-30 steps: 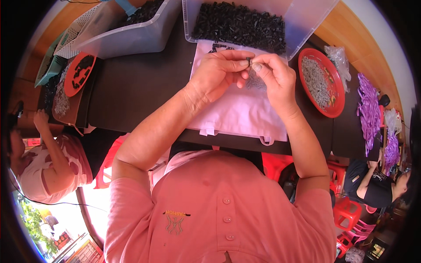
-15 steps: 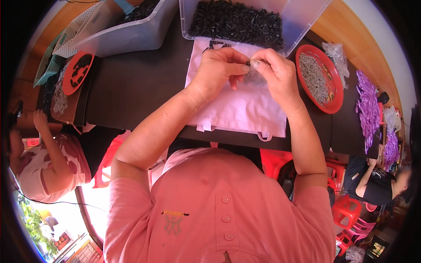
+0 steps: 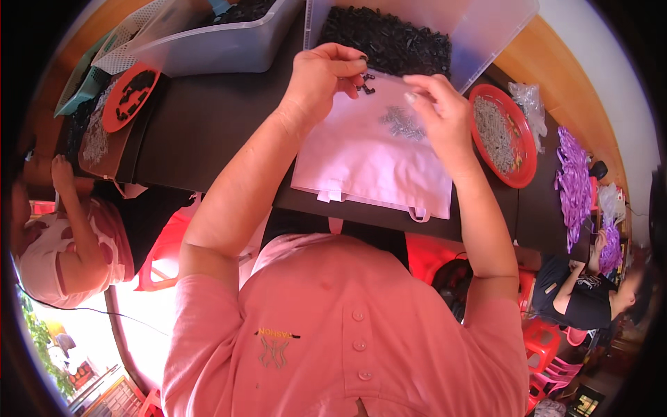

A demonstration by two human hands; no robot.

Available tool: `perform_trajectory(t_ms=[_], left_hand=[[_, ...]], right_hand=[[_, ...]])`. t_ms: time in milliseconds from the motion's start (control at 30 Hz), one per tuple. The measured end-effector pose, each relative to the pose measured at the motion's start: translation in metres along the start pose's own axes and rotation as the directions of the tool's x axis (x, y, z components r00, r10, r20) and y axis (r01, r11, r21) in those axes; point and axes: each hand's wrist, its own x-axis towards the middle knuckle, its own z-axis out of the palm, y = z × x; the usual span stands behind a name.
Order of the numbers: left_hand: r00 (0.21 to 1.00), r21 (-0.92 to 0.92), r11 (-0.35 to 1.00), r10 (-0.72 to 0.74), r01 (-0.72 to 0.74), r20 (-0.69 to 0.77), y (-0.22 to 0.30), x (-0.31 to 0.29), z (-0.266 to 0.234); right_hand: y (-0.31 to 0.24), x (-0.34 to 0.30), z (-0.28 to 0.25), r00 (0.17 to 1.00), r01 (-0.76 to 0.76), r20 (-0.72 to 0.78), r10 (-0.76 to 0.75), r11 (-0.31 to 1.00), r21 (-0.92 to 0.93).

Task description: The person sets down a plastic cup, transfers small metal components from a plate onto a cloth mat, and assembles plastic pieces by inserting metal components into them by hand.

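My left hand (image 3: 321,78) is closed in a pinch over the far left of a pink cloth bag (image 3: 375,167), a small black plastic part (image 3: 363,59) showing at its fingertips. Just below those fingers, a few more black parts (image 3: 367,86) lie at the bag's far edge. My right hand (image 3: 442,115) hovers over the bag's right side, thumb and forefinger apart, and I see nothing between them. Beside it on the cloth is a loose pile of small silvery metal pieces (image 3: 401,124). A clear plastic bin (image 3: 479,42) of black parts stands beyond both hands.
A red tray (image 3: 530,163) of metal pieces stands at right, purple ribbons (image 3: 573,181) beyond. At left are another clear bin (image 3: 208,59), a red plate (image 3: 111,118) with black parts and a pale basket (image 3: 118,52). Two people (image 3: 69,257) (image 3: 580,292) sit at either side.
My hands, which met over the metal pieces, have come apart. The left has moved up and left with the small black part; the right has opened and stays near the pile.
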Motion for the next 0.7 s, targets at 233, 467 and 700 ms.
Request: perform_trajectory(t_ms=[233, 467, 700], left_hand=[[0.997, -0.044, 0.997, 0.066, -0.067, -0.034, 0.007, 0.005, -0.010], [1.000, -0.067, 0.998, 0.011, -0.012, -0.012, 0.002, 0.003, -0.007], [0.998, 0.048, 0.997, -0.057, 0.058, -0.015, -0.001, 0.000, -0.002]], right_hand=[[0.003, 0.027, 0.012, 0.945, -0.074, 0.296, 0.143, 0.970, -0.234], [0.027, 0.030, 0.044, 0.928, 0.038, 0.348, 0.130, 0.899, -0.436], [0.026, 0.025, 0.033, 0.958, -0.084, 0.251, 0.141, 0.971, -0.225]])
